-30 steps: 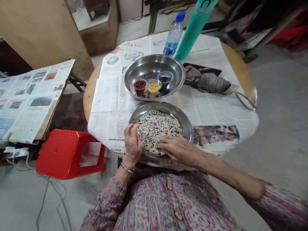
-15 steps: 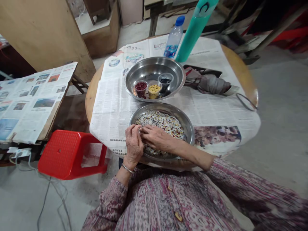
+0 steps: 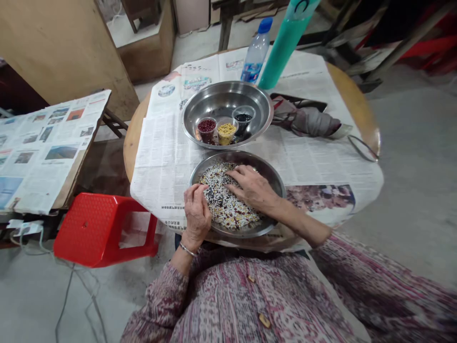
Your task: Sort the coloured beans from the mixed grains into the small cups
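Observation:
In the head view, a shallow steel basin on the near side of the table holds a mix of white grains with red, yellow and black beans. My left hand is at the basin's left rim, its fingers curled over the edge. Over on the right side of the mix lies my right hand, palm down, fingers apart and fingertips touching the grains. Behind stands a second steel basin. Inside it are clear cups of red beans, yellow beans and black beans.
Newspaper covers the round table. At its back stand a blue-capped water bottle and a tall green bottle. A folded grey umbrella lies to the right. A red stool is on the floor at left, near a newspaper-covered table.
My right hand has moved from beside my left hand to the right across the grains, and its fingers have spread. My left hand stays at the left rim.

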A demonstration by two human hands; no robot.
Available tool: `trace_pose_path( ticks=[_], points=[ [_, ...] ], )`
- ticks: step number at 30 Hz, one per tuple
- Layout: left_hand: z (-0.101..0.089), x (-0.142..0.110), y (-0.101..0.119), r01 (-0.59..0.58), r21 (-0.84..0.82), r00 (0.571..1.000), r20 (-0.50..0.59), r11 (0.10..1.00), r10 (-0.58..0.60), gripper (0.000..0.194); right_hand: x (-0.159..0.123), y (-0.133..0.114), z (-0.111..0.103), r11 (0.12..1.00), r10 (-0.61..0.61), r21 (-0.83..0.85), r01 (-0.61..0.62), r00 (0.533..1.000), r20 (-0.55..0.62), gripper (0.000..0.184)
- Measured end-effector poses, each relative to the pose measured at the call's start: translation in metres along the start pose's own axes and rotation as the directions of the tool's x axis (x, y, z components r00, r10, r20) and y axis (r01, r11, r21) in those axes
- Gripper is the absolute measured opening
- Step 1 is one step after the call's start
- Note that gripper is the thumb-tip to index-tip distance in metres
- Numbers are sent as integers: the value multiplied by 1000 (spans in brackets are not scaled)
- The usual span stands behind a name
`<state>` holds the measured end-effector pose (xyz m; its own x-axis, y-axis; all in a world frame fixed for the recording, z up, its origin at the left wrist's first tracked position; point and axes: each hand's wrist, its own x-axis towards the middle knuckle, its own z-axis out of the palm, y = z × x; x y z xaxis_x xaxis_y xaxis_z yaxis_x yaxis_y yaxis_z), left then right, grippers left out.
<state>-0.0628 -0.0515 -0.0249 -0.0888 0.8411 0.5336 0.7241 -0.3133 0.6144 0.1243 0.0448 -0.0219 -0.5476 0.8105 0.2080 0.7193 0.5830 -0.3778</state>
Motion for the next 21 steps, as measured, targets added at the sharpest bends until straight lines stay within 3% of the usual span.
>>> trace_pose_path(
  ticks=[3,6,13,16,21],
  points=[
    [0,0,0,-1,3,1000,-6,1000,1,32,-4,-17,4,984,-116,149,99,987,111,21],
    [1,0,-1,-4,-4,1000,-4,1000,4,31,-19,-30,1,940,-262,281,196,940,220,20],
    [2,0,-1,-10,2,1000,-14,1000,10,31,-48,-44,-4,876,-427,368,312,856,292,22],
    [1,0,0,-7,6,1000,-7,1000,7,31,-37,-32,2,896,-400,297,331,891,216,28],
    [1,0,0,-3,0,1000,-2,1000,3,30,-5,-5,1,975,-189,126,185,982,21,38]
  ],
)
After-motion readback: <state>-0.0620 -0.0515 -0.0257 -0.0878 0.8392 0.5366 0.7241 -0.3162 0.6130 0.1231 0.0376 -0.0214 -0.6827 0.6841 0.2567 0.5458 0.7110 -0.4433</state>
